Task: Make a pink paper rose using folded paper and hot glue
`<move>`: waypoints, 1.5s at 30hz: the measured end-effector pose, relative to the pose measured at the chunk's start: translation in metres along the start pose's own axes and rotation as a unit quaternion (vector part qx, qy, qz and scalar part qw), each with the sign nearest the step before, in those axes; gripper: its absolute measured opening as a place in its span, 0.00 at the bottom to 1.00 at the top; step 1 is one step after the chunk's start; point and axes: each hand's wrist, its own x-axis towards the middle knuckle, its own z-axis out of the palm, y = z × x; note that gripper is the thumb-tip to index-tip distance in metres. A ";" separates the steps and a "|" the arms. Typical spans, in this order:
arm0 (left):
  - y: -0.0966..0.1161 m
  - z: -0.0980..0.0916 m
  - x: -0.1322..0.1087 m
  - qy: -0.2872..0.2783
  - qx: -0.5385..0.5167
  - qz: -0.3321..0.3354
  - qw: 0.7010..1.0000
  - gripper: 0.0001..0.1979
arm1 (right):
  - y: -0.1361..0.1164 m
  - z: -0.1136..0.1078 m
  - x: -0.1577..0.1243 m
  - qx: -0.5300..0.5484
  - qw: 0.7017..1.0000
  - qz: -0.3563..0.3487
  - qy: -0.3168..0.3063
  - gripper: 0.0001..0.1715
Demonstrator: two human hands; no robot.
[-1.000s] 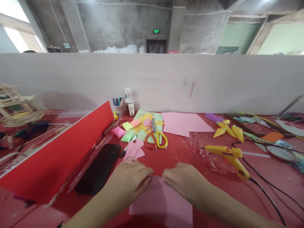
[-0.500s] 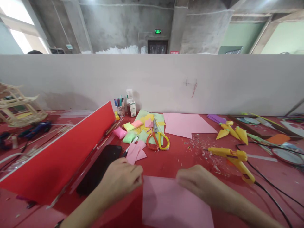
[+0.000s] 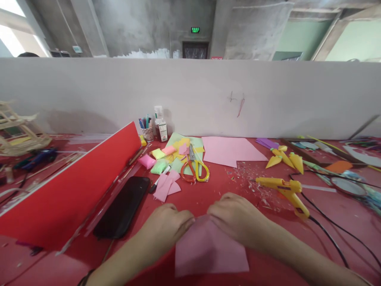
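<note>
A pink paper sheet [image 3: 210,250] lies on the red table [image 3: 226,186] in front of me, its far end folded to a point. My left hand [image 3: 168,224] and my right hand [image 3: 235,216] meet at that far point, fingers curled and pinching the paper's top edges from either side. Both forearms reach in from the bottom of the view.
A black phone [image 3: 123,208] and a tilted red board [image 3: 68,190] sit to the left. Pink paper scraps [image 3: 165,186], orange and yellow scissors [image 3: 195,171], a large pink sheet [image 3: 229,151] and a pen cup [image 3: 147,131] lie ahead. A yellow glue gun [image 3: 282,188] with its cord is at right.
Half a second ago my hands were apart on the sheet's two top corners. They have come together at the centre, and the paper's top now forms a point.
</note>
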 end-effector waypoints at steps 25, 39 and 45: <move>0.002 -0.004 -0.009 0.121 0.000 0.057 0.991 0.25 | 0.013 0.001 -0.026 0.067 0.980 0.054 0.181 0.10; 0.020 -0.001 0.006 0.263 0.112 0.141 0.948 0.16 | -0.015 0.010 -0.004 0.092 0.995 0.033 -0.034 0.16; 0.007 -0.001 0.003 0.267 0.111 0.120 0.950 0.15 | -0.008 -0.002 -0.017 0.242 0.967 0.062 -0.048 0.22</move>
